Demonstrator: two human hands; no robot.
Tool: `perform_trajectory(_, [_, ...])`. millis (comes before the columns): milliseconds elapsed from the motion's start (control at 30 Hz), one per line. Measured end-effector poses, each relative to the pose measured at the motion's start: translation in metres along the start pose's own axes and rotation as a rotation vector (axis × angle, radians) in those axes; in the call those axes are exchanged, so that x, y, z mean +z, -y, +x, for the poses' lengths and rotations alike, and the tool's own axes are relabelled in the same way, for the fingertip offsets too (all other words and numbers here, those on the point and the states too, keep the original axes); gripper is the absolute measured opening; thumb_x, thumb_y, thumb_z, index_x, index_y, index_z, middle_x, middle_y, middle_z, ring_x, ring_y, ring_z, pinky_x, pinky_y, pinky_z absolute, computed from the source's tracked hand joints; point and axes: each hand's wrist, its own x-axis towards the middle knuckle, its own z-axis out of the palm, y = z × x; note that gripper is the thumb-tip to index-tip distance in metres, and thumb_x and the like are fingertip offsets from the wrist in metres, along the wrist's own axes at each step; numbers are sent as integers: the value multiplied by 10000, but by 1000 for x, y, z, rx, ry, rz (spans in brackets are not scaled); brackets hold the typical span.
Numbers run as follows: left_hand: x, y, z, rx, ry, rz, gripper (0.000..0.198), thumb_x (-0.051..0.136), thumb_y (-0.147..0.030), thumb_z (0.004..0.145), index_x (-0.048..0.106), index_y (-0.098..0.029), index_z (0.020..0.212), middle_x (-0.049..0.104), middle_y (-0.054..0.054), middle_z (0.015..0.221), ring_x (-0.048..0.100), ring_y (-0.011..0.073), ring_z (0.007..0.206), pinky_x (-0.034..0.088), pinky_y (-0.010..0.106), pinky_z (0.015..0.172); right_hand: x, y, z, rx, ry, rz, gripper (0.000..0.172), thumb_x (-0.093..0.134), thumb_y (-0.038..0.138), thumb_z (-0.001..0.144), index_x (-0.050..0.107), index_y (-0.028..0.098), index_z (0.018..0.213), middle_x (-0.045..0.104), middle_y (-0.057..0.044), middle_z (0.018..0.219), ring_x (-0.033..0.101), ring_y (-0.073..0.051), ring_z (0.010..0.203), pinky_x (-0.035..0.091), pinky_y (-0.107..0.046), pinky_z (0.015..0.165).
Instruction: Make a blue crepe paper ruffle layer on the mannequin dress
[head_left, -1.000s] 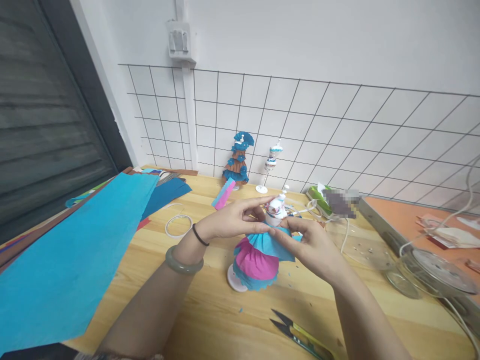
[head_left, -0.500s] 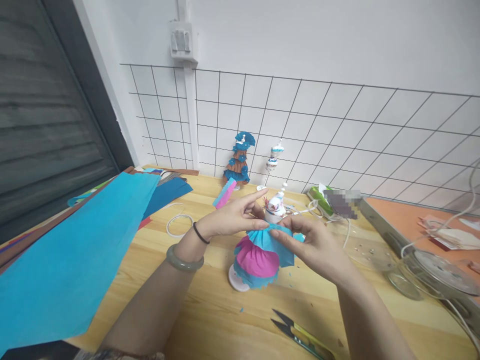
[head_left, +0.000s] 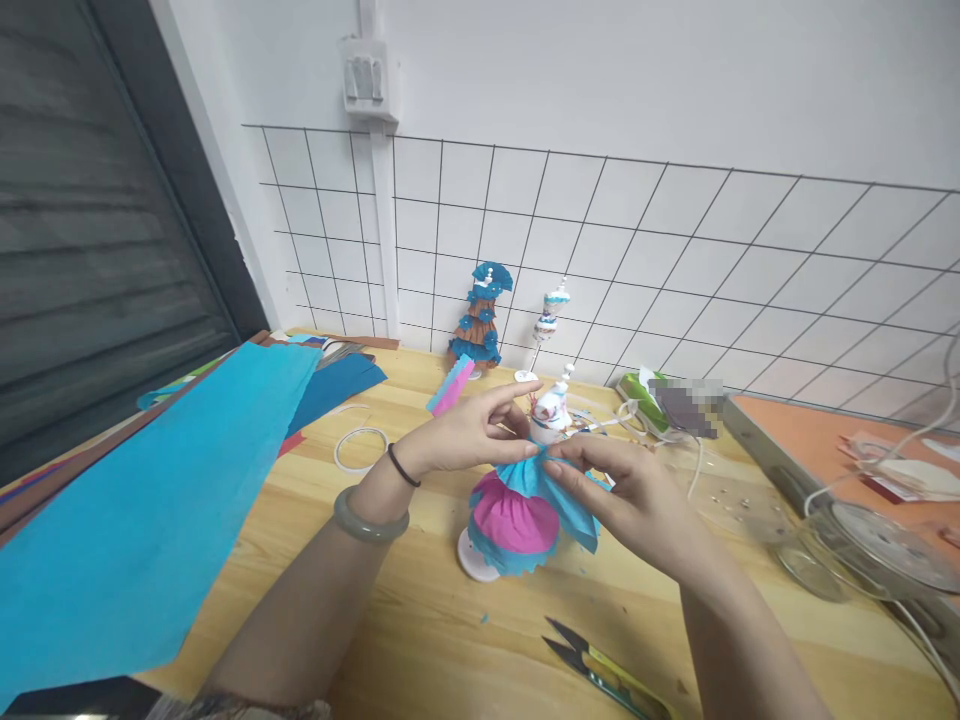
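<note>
A small dress-form doll stands on a white round base on the wooden table. It wears a pink crepe-paper skirt with a blue ruffled hem. My left hand pinches a pleated blue crepe-paper piece at the doll's waist, index finger stretched out. My right hand pinches the same blue piece from the right, pressing it against the waist.
Large blue paper sheets lie at the left. Snips rest near the front edge. A finished paper doll and a bare form stand by the wire grid. A white ring, glue gun and clear lids are around.
The blue pleated piece has been gathered tighter at the doll's waist and now hangs down to the right. My right fingers have shifted slightly toward the waist.
</note>
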Motion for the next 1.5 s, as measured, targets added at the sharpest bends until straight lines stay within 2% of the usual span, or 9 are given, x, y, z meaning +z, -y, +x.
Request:
perform_trajectory(233, [1, -1, 0, 8, -10, 71, 739, 650, -143, 771, 330, -186, 1436, 592, 96, 1086, 587, 188, 1010, 476, 408, 937, -1, 1, -3, -42, -28, -56, 187, 515, 281, 919, 647, 211, 806, 654, 0, 764, 573, -129, 695, 438, -244, 645])
perform_trajectory(433, [2, 0, 0, 38, 2, 62, 723, 653, -162, 779, 342, -226, 1429, 592, 106, 1152, 596, 201, 1041, 485, 415, 935, 2, 5, -2, -97, -65, -69, 158, 514, 227, 912, 655, 218, 842, 676, 6, 794, 580, -122, 700, 441, -239, 645])
perform_trajectory(567, [1, 1, 1, 38, 3, 58, 701, 658, -177, 785, 361, -225, 1419, 586, 115, 1179, 582, 220, 1086, 473, 430, 959, 3, 0, 0, -26, -72, -62, 158, 520, 264, 905, 665, 216, 865, 687, -6, 813, 590, -138, 715, 444, -256, 647])
perform_trajectory(767, [1, 0, 1, 38, 25, 99, 709, 658, -183, 784, 354, -232, 1423, 589, 101, 1161, 558, 218, 1117, 447, 449, 1001, 5, -7, -1, 162, -101, -57, 225, 559, 390, 858, 680, 207, 807, 605, 10, 618, 489, -129, 542, 372, -260, 509])
perform_trajectory(1000, [4, -2, 1, 56, 28, 118, 721, 661, -175, 770, 355, -236, 1420, 590, 86, 1150, 559, 204, 1115, 433, 450, 1017, 7, -6, 2, 284, -170, 124, 316, 638, 492, 764, 639, 181, 705, 556, 7, 574, 452, -114, 514, 347, -243, 468])
perform_trajectory(1133, [8, -7, 0, 19, 6, 124, 719, 660, -167, 757, 364, -199, 1412, 587, 104, 1167, 559, 214, 1123, 424, 449, 1023, 8, -4, 4, 314, -187, 194, 366, 691, 531, 703, 619, 175, 661, 554, 7, 545, 459, -111, 491, 353, -234, 441])
perform_trajectory(1300, [9, -12, -2, 3, 30, 119, 637, 638, -160, 767, 413, -196, 1362, 590, 104, 1145, 563, 216, 1097, 447, 449, 978, 7, 1, 5, 316, -193, 212, 385, 667, 551, 719, 607, 177, 650, 581, -13, 554, 507, -128, 486, 394, -243, 430])
perform_trajectory(1400, [9, -11, -1, 9, 63, 86, 589, 628, -192, 789, 433, -193, 1344, 589, 100, 1123, 569, 206, 1063, 472, 408, 926, 9, 2, 5, 319, -182, 214, 374, 662, 543, 723, 597, 182, 651, 592, -16, 566, 533, -138, 496, 412, -247, 433])
perform_trajectory(1500, [9, -6, 1, 26, 25, 87, 558, 648, -264, 797, 466, -197, 1320, 602, 75, 1041, 581, 183, 968, 491, 357, 844, 10, 0, 6, 298, -187, 192, 375, 645, 535, 744, 578, 181, 643, 576, -5, 558, 501, -121, 484, 380, -234, 427])
